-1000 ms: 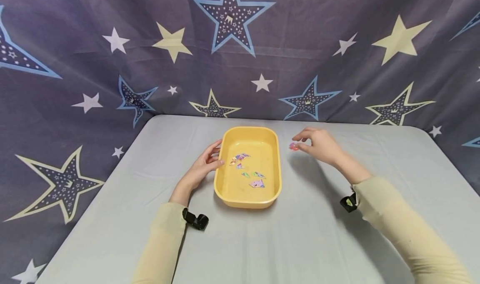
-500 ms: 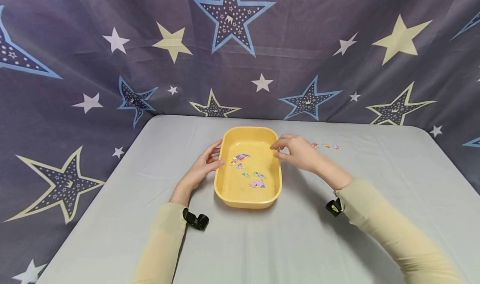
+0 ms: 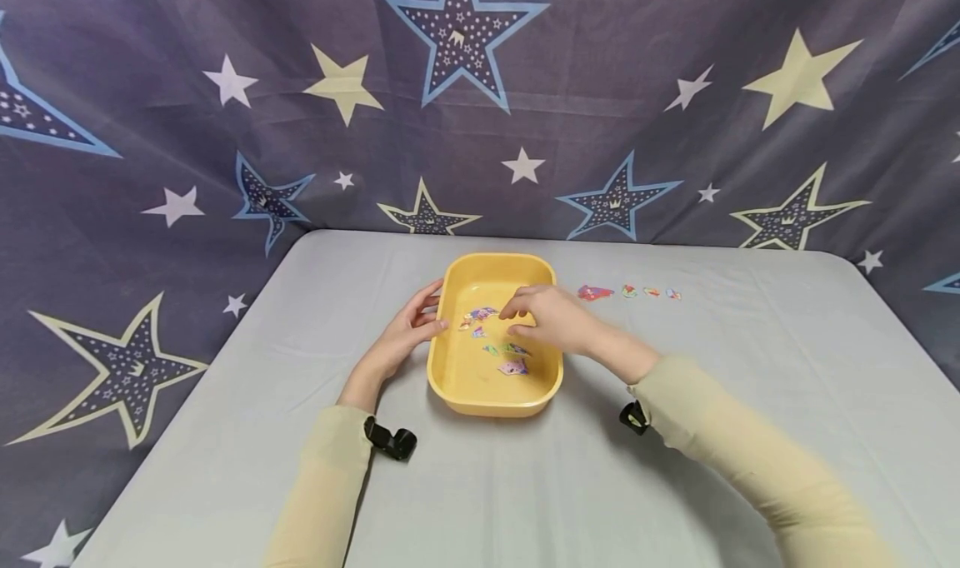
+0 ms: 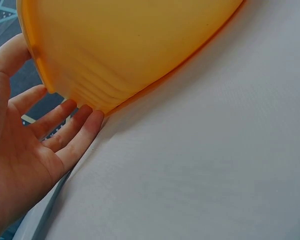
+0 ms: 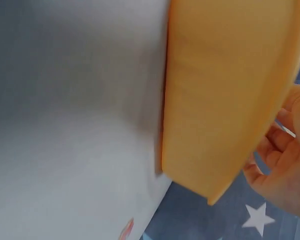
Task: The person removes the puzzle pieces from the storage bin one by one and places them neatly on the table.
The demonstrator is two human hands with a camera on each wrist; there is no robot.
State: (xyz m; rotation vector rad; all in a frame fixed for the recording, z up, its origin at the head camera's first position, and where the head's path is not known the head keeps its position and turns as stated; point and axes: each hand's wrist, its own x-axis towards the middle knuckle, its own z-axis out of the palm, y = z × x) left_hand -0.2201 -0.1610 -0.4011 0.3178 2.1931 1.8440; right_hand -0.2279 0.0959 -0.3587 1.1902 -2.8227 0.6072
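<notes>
A yellow plastic tub point(image 3: 495, 393) stands on the table, with several small flat colourful cut-out pieces point(image 3: 514, 368) lying on its bottom. My left hand point(image 3: 408, 331) holds the tub's left side; in the left wrist view its fingers point(image 4: 85, 132) touch the outer wall while the thumb goes over the rim. Reaching over the right rim, my right hand point(image 3: 555, 318) is inside the tub's outline above the pieces, fingers loosely bent and nothing between them. In the right wrist view the tub's side wall point(image 5: 220, 90) hides part of its fingers.
Right of the tub, a larger red and purple piece point(image 3: 595, 293) and three small ones, including a green and red piece point(image 3: 628, 291), lie in a row near the table's back. A grey cloth covers the table point(image 3: 675, 468). A star-patterned curtain point(image 3: 480, 135) hangs behind.
My right hand let go of the red and purple piece at the left of the row and moved left over the tub's rim to above the pieces inside. The left hand stayed put.
</notes>
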